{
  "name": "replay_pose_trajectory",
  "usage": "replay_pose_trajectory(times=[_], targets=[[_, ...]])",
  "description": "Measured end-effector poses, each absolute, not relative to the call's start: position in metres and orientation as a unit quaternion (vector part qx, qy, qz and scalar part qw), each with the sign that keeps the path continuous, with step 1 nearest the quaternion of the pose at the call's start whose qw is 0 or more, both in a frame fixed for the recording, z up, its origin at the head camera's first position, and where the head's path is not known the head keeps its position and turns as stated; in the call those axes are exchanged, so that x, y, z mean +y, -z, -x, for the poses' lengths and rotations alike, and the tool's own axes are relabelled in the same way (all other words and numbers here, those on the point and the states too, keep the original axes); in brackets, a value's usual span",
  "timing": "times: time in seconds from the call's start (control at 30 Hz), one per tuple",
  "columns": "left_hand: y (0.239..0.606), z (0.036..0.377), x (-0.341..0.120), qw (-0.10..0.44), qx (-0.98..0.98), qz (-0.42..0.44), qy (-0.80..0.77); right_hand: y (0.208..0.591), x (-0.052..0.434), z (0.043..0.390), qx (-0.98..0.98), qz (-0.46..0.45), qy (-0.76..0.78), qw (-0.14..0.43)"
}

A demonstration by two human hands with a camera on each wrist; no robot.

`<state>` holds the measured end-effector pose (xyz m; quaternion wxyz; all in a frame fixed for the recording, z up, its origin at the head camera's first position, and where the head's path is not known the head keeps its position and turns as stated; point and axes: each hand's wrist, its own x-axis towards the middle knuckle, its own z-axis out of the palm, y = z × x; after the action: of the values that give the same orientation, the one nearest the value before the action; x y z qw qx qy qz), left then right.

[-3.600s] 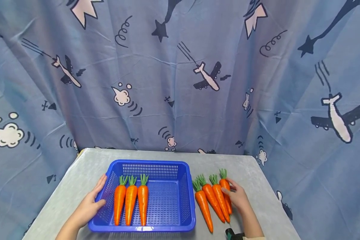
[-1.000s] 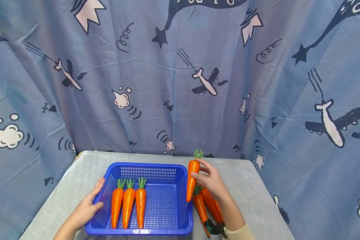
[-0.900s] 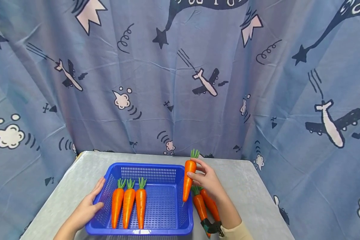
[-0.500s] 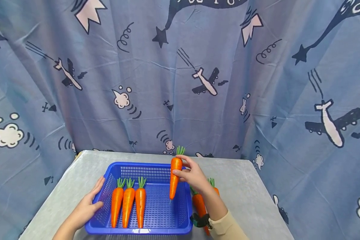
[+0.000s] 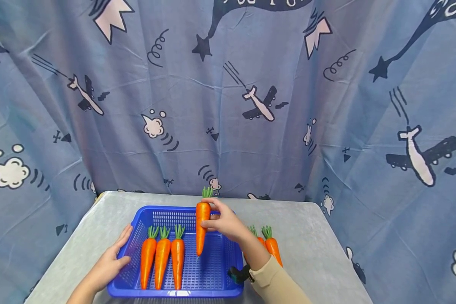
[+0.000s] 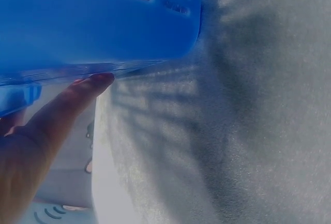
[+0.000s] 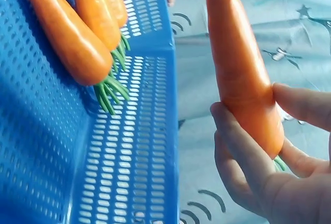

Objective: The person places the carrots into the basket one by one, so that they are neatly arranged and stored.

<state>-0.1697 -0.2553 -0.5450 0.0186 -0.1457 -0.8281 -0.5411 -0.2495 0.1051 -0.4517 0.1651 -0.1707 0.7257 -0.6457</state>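
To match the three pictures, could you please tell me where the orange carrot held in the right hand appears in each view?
Head: lower centre, orange carrot upright above the blue plastic basket.
Left wrist: not in it.
Right wrist: upper right, pinched between fingers.
Shared landmark: the blue basket.

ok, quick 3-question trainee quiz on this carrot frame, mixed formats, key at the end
1. True or false: the right hand holds its carrot by the pointed tip.
2. How many carrots lie flat in the blue basket?
3. Multiple choice: the left hand is
A. lifting a carrot
B. resting on the basket's left rim
C. flat on the table, away from the basket

Key
1. False: the grip is near the leafy top, tip pointing down over the basket.
2. Three, side by side on the left of the floor.
3. B
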Motion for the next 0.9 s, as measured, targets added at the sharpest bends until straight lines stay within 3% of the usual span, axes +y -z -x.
replay_pose_trajectory(times=[0.17,0.9], targets=[[0.545,0.170,-0.257,0.039,-0.826,0.159,0.539,0.461,0.086,0.255,0.745,0.167,0.621,0.180],[0.547,0.171,-0.258,0.032,-0.827,0.154,0.540,0.500,0.063,0.251,0.795,0.150,0.523,0.268]])
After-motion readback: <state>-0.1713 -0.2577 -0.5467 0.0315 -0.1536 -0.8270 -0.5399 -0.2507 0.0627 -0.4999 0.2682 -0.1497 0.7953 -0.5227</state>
